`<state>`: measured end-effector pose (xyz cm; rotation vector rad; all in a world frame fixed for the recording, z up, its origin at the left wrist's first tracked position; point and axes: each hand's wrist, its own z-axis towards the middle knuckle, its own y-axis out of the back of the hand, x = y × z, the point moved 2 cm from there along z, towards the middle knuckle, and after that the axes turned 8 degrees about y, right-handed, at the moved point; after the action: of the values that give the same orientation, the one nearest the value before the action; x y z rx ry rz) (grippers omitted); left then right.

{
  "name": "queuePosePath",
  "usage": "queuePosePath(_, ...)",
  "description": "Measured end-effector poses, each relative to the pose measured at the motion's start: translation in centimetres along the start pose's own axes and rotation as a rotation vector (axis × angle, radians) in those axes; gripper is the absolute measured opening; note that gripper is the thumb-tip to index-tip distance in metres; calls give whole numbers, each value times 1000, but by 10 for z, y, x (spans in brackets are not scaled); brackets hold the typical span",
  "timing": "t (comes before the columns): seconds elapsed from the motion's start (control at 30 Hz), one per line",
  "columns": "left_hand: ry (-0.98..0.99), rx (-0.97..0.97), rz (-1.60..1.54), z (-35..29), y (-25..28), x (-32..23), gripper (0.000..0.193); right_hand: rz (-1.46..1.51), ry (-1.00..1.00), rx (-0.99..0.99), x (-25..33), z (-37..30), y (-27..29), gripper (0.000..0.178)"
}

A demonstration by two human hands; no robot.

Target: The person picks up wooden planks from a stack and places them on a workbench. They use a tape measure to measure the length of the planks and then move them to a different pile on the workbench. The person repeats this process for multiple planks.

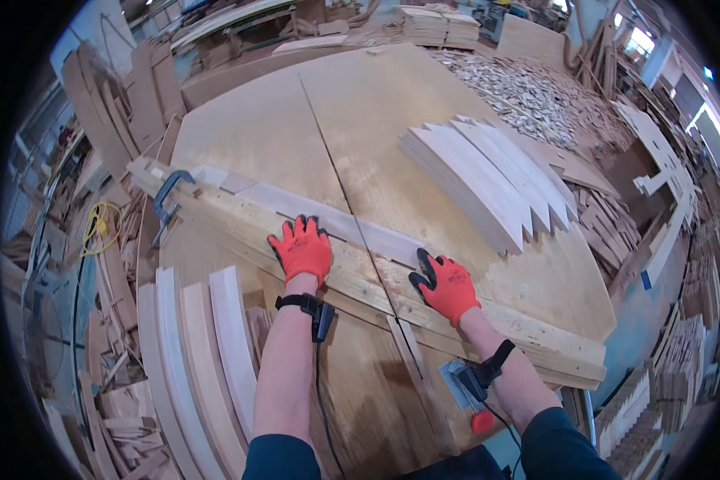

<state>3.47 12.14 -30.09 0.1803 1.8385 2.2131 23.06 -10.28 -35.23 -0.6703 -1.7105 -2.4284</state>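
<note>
A pale wooden strip lies along the far side of a long wooden beam, which crosses the table diagonally. My left hand, in a red glove with black fingertips, rests flat across the beam with its fingers spread, their tips at the strip. At the strip's right end is my right hand, gloved the same way, thumb and fingers apart and touching the wood. Whether the right fingertips press on the strip or only on the beam is hard to see. A blue C-clamp grips the beam's left end.
Pale boards with pointed ends lie side by side at the right on the wooden tabletop, which a dark slot crosses. Curved boards stand at the front left. A red knob sits at the front edge. Wood scraps cover the floor beyond.
</note>
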Motion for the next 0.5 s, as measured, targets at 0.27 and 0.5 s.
queuePosePath(0.27,1,44,49,-5,8,1,53,11,-42,91,11,0,21,64)
queuePosePath(0.5,22,12,7,-3,19,1,52,46,-72,93,15,4,41,60)
